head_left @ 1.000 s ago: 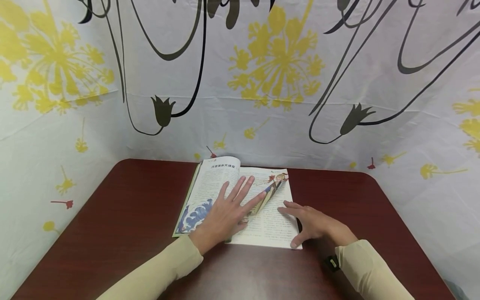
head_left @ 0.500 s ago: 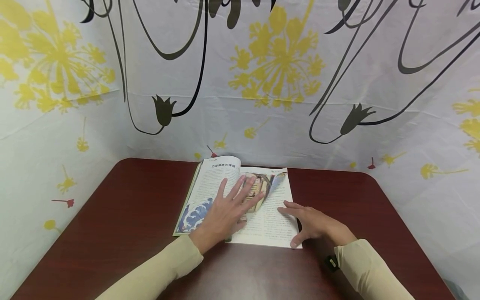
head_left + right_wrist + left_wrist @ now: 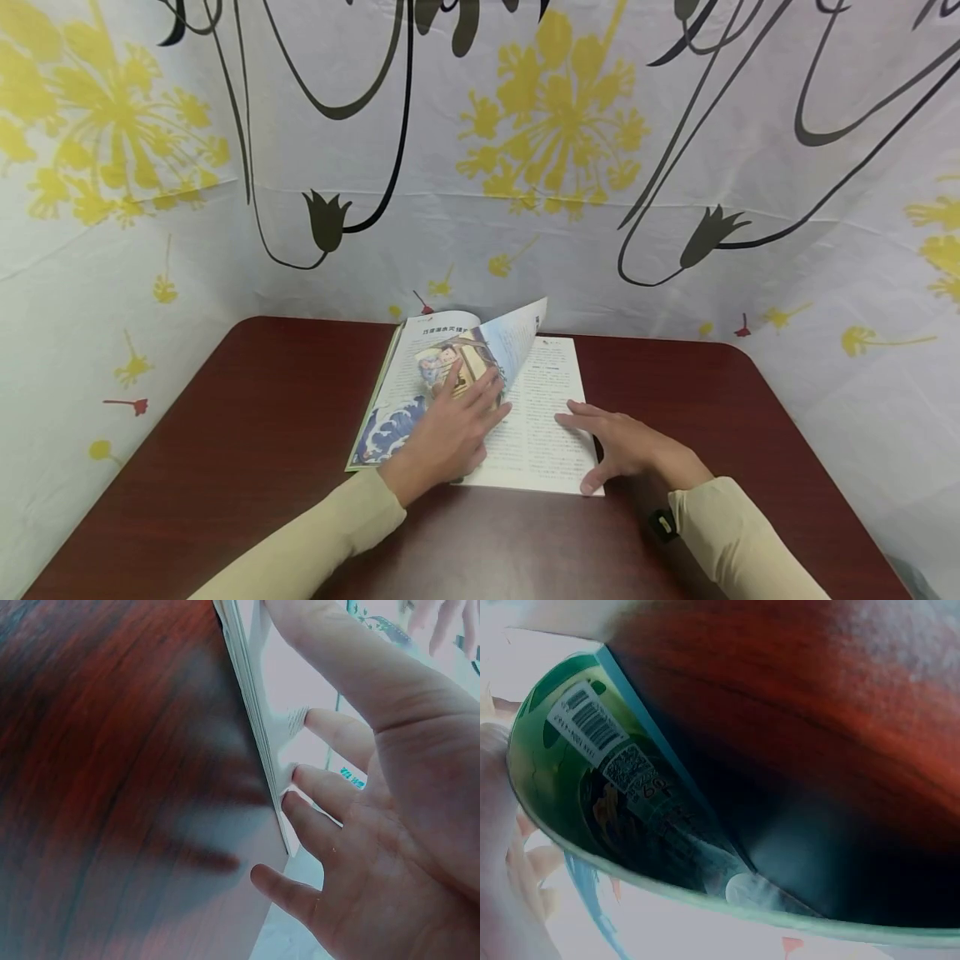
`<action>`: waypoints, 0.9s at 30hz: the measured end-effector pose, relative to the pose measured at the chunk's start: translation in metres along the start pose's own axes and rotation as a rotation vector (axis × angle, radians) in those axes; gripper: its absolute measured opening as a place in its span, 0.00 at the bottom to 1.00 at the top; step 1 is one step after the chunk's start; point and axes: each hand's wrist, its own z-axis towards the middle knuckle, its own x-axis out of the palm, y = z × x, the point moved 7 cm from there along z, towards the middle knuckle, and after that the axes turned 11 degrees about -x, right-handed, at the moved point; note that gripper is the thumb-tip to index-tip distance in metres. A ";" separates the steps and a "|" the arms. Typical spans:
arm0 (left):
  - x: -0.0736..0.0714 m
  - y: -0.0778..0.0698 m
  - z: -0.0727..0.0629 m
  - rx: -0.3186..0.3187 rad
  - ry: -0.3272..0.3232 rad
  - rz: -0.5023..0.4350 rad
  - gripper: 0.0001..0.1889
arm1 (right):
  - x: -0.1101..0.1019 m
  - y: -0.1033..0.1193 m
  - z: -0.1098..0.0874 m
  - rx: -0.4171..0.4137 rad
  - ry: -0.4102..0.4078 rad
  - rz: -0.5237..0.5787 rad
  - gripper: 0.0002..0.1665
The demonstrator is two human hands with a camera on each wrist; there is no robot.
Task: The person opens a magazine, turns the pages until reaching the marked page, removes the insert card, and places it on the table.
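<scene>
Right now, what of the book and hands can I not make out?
- Head view: print on the right page, too small.
- Head view: part of the left page, behind the raised page and left hand.
- Left wrist view: picture on the cover, dark and blurred.
- Right wrist view: thumb tip of the right hand, cut off by the top edge.

1 head view forward-down over the table (image 3: 225, 467), 2 wrist views close beside the shared magazine (image 3: 528, 425)

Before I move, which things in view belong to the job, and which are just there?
In the job, it seems:
open magazine
its lifted page
left hand, at that page
right hand, at the magazine's right edge

Just there:
table underneath
patterned cloth behind
dark wrist device
</scene>
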 end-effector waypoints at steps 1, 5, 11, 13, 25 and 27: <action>0.001 0.000 0.000 0.006 0.017 0.004 0.31 | 0.000 0.000 0.000 0.000 -0.001 -0.001 0.64; 0.005 0.001 0.000 0.008 0.071 -0.007 0.29 | 0.000 0.000 0.000 -0.010 -0.005 -0.005 0.65; 0.008 0.006 0.001 -0.024 0.110 -0.051 0.25 | 0.001 -0.001 -0.001 -0.015 -0.003 -0.002 0.65; 0.010 0.007 0.001 -0.040 0.124 -0.060 0.24 | 0.001 -0.001 -0.001 -0.013 -0.006 0.000 0.65; 0.017 0.012 0.001 -0.140 0.312 -0.102 0.34 | -0.001 0.000 -0.002 -0.021 -0.025 -0.008 0.66; 0.017 0.013 0.002 -0.157 0.319 -0.131 0.33 | -0.001 0.000 -0.002 -0.019 -0.023 -0.009 0.66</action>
